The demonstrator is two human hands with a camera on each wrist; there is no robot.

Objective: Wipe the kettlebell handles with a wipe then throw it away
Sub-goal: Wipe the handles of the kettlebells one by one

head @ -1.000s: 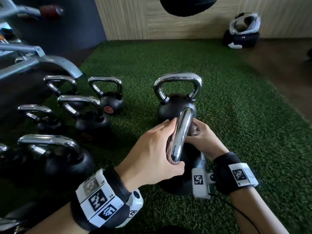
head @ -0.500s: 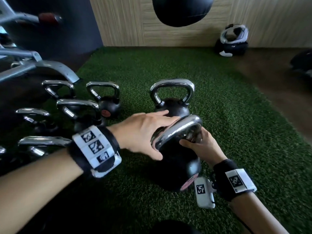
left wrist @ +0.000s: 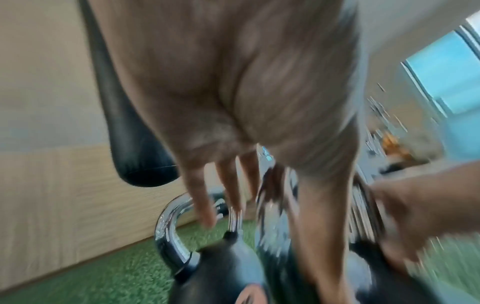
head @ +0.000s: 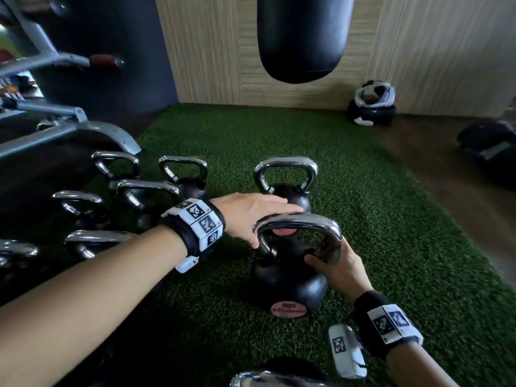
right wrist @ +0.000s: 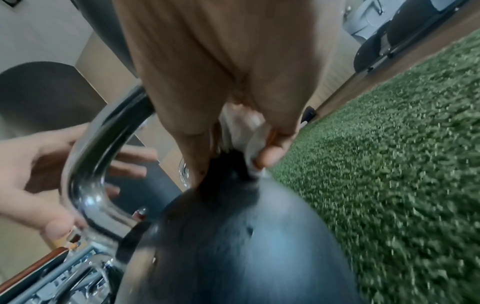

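A black kettlebell (head: 287, 277) with a chrome handle (head: 298, 222) stands upright on green turf in front of me. My right hand (head: 325, 261) grips the right foot of the handle. In the right wrist view, a white wipe (right wrist: 248, 131) is bunched between its fingers and the metal. My left hand (head: 265, 212) hovers flat at the far side of the handle's top bar, fingers straight, holding nothing. The left wrist view is blurred and shows straight fingers (left wrist: 205, 207) above chrome and black iron.
A second kettlebell (head: 287, 182) stands just behind the first. Several more (head: 145, 196) line up at the left under a grey rack (head: 69, 132). A black punching bag (head: 301, 37) hangs ahead. Headgear (head: 372, 106) lies by the wall, and another chrome handle (head: 273, 379) shows at the bottom edge.
The kettlebell has turned from tilted and edge-on to upright with its handle broadside. My left hand let go of the handle and flattened out beyond it. My right hand kept its grip.
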